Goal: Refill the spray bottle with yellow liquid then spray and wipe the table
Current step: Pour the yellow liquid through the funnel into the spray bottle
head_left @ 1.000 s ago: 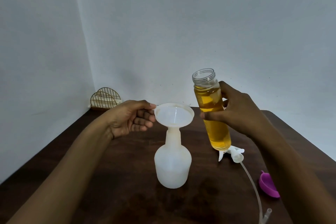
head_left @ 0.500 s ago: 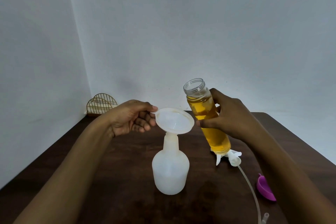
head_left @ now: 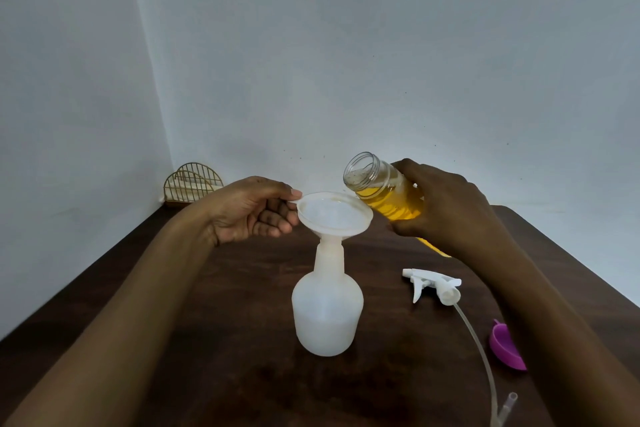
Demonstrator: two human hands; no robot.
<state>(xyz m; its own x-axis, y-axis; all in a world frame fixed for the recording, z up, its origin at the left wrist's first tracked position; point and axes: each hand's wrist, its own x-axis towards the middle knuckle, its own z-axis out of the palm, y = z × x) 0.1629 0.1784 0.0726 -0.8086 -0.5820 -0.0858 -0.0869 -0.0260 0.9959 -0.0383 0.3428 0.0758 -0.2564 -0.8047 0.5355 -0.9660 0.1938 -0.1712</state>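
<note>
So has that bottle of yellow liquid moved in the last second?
Yes. The yellow liquid bottle in the right hand has tipped from nearly upright towards the funnel on the spray bottle, its open mouth now over the funnel's rim.

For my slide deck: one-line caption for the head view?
Right hand tilts jar of yellow liquid toward funnel that left hand steadies on spray bottle.

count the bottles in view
2: the white spray bottle stands mid-table under the funnel; the clear bottle of yellow liquid is tilted in the right hand. None looks hidden.
</note>
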